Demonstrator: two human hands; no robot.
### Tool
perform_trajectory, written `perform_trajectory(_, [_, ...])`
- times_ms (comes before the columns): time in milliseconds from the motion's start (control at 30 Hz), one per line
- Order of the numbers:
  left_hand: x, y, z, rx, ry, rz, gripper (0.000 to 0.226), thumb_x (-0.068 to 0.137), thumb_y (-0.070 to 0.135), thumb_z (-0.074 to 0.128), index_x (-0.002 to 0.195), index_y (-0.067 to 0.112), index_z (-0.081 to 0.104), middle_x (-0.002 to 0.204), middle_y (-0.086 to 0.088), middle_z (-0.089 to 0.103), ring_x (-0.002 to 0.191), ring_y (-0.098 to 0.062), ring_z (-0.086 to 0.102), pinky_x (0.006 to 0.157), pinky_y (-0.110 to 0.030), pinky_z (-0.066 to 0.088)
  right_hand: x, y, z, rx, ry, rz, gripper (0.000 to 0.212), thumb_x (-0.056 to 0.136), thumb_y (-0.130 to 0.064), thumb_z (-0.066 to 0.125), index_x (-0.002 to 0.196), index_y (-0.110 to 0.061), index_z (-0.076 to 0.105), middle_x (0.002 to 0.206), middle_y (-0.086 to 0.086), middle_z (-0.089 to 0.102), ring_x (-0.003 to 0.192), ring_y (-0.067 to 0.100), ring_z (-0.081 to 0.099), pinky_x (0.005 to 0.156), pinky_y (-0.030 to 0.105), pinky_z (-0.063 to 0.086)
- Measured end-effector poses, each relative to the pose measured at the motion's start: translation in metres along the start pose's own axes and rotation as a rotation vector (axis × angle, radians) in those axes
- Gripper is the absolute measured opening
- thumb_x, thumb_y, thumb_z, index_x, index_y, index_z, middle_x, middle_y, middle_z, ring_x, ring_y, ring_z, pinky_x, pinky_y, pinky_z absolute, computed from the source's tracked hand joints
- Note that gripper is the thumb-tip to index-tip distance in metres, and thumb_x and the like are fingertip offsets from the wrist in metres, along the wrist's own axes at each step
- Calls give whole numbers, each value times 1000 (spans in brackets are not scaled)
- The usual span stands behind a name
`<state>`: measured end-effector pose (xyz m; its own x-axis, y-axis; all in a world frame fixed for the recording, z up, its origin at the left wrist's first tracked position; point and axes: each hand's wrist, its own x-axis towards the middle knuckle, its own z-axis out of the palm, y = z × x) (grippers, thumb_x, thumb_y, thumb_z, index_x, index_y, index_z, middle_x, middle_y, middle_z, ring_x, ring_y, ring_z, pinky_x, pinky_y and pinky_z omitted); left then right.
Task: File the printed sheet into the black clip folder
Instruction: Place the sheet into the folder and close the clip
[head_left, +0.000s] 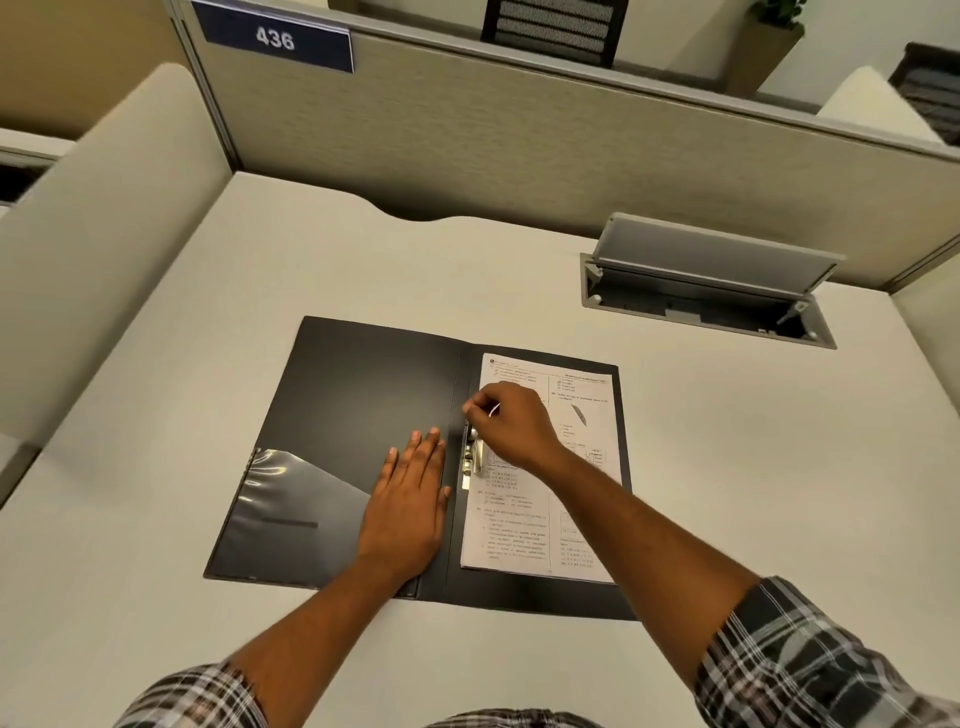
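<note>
The black clip folder (358, 395) lies open and flat on the desk. The printed sheet (524, 530) rests on its right half, with its left edge next to the spine. A metal clip (474, 457) sits by the spine over that edge. My left hand (408, 509) lies flat, fingers together, on the left inner cover just left of the spine. Curled over the upper end of the clip is my right hand (511, 423), fingertips pinched at the clip's lever. A clear pocket (291, 499) covers the lower left inner cover.
The folder sits in the middle of a pale desk (156, 597). An open cable hatch with a raised lid (706, 291) is set in the desk at the back right. Partition walls (467, 130) close the back and left sides.
</note>
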<state>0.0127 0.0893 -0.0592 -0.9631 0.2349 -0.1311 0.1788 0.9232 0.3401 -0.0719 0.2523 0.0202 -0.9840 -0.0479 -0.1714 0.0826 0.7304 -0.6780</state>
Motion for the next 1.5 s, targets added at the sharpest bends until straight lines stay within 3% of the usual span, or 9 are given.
perform_trajectory(200, [-2,0,0,-8,7,6,82,89,65,-13,157,24,5,164,5,-1,151,-19,-4,123,-41,1,-26,9,12,220,-20,123,11,90,-31,72,90,-20,76,90,-6,74,85,10,69,81,30,59])
perform_trajectory(433, [-1,-1,2,-22,16,6,82,88,66,-13,156,25,6,164,4,0,151,-19,-3,123,-41,-1,-47,14,20,337,12,208,20,93,-39,71,95,-21,79,92,-9,75,83,10,68,76,21,50])
perform_trajectory(600, [0,-2,4,-15,16,9,82,88,67,-13,156,25,5,162,6,-4,151,-20,-3,121,-39,-5,-53,16,28,303,-15,242,19,91,-36,74,100,-21,80,101,-6,76,83,9,68,77,23,49])
perform_trajectory(933, [0,-2,4,-30,33,6,79,91,65,-7,156,24,10,164,4,5,151,-19,0,122,-39,-1,-51,18,36,162,-40,298,33,82,-29,84,102,-27,58,87,-4,68,81,15,68,78,28,55])
perform_trajectory(1033, [-1,-1,2,-32,39,8,79,91,64,-8,156,24,10,164,4,5,151,-18,0,123,-39,0,-52,17,40,118,-50,287,33,84,-26,83,104,-26,56,89,-3,67,79,13,65,72,23,50])
perform_trajectory(1200, [-1,-1,2,-27,40,3,76,92,63,-4,156,24,12,164,4,6,152,-19,3,122,-40,2,-52,17,43,91,-61,260,31,87,-22,80,107,-23,56,98,3,70,84,16,67,79,26,53])
perform_trajectory(1333, [0,-1,2,-30,41,3,75,94,62,0,156,24,13,164,3,8,151,-19,3,122,-39,2,-51,21,42,111,-85,262,31,87,-19,79,103,-23,53,90,0,65,77,13,62,72,21,49])
perform_trajectory(1500, [-1,-1,2,-13,34,5,78,90,64,-7,156,25,8,164,5,3,151,-18,-2,121,-37,-3,-51,18,45,60,-64,263,35,85,-22,82,104,-22,53,92,-1,62,82,16,61,66,18,43])
